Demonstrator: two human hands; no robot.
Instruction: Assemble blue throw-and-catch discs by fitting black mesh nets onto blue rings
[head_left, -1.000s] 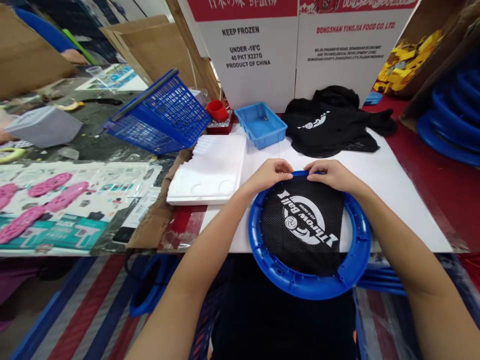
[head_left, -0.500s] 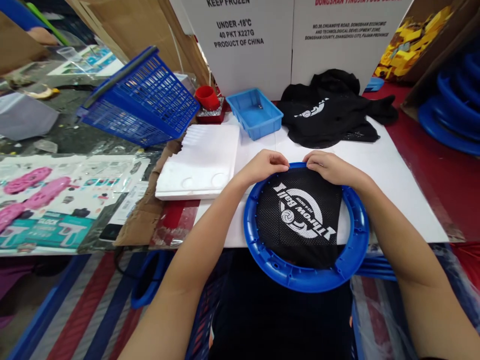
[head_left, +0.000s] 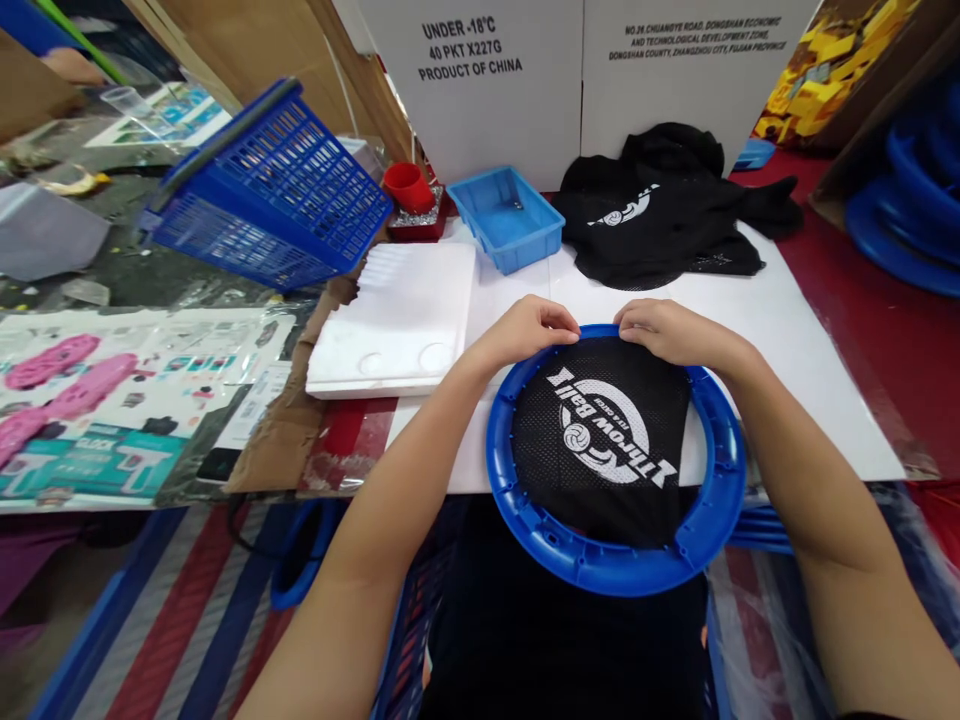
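A blue plastic ring (head_left: 615, 572) lies partly on the white board and juts over the table's front edge. Black mesh fabric (head_left: 555, 440) with a white "Throw Ball" print covers much of its opening; a gap shows at the right side. At the ring's top left, my left hand (head_left: 538, 328) pinches the rim and the mesh edge. My right hand (head_left: 654, 328) grips the rim and mesh just to the right, a short stretch of blue between the two. Both hands have their fingers pressed together, with the fingertips partly hidden.
Behind the ring are a light blue tray (head_left: 517, 240), a pile of black mesh (head_left: 637, 215) and a red cup (head_left: 409, 187). A white foam block (head_left: 397, 320) and a blue basket (head_left: 277, 180) stand left. More blue rings (head_left: 900, 230) are stacked at right.
My right hand has shifted slightly right along the rim, widening the gap between my hands. The whole view has also moved a little.
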